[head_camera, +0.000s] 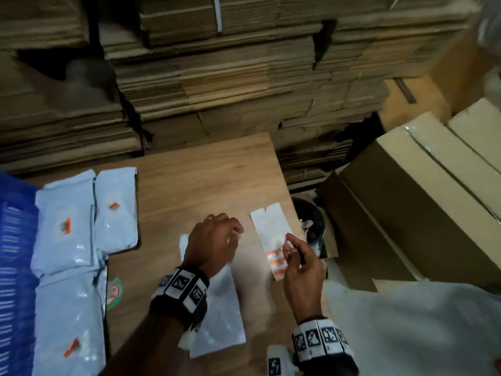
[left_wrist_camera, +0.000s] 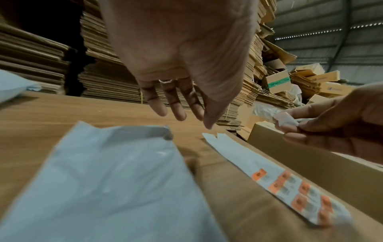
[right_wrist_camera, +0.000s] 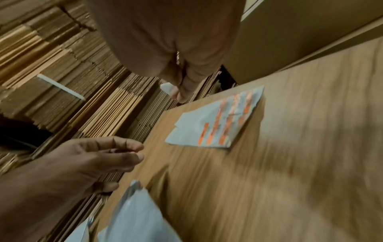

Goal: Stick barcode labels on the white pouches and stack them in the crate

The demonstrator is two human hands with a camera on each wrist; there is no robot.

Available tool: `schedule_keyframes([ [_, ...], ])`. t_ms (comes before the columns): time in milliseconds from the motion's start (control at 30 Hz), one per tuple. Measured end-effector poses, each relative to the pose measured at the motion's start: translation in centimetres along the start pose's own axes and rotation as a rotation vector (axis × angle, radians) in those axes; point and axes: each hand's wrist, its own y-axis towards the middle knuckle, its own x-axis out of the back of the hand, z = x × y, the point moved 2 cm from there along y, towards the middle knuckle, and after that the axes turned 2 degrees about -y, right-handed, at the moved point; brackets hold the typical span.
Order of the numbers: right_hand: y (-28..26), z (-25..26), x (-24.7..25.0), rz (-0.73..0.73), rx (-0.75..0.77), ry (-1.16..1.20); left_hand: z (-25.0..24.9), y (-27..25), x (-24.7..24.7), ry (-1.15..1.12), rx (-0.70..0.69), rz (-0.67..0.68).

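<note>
An unlabelled white pouch [head_camera: 217,310] [left_wrist_camera: 114,180] lies flat on the wooden table [head_camera: 206,180]. My left hand [head_camera: 230,237] [left_wrist_camera: 180,111] hovers over its far end with relaxed fingers, holding nothing. To the right lies the label sheet [head_camera: 272,234] [left_wrist_camera: 279,176] [right_wrist_camera: 217,121] with orange-and-white barcode labels at its near end. Just above that sheet, my right hand [head_camera: 288,248] [right_wrist_camera: 180,91] pinches a small white label [left_wrist_camera: 286,122] [right_wrist_camera: 167,87] between thumb and fingertips. Three labelled pouches [head_camera: 65,229] lie at the table's left, beside the blue crate [head_camera: 13,267].
Tall stacks of flattened cardboard [head_camera: 217,90] stand behind the table. Sealed cartons [head_camera: 420,199] crowd the right side. A black bin [head_camera: 309,221] sits just off the table's right edge. A white plastic bag [head_camera: 406,335] fills the lower right.
</note>
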Motion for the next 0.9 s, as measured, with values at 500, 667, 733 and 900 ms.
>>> schedule_keyframes([
  [500,13.6,1.2,6.0,0.026,-0.094,0.116,-3.8,6.4,-6.3,-0.096,0.155,0.030],
  [667,16.6,0.9,6.0,0.116,-0.064,0.038,-5.2,7.9,-7.1,0.030,0.161,0.016],
  [733,17.4,1.1,6.0,0.127,-0.012,-0.027,-5.6,8.2,-7.3,0.045,0.205,0.032],
  [900,19.2,0.7,5.7,0.110,0.053,-0.180,-5.5,8.2,-7.9,0.060,0.215,0.027],
])
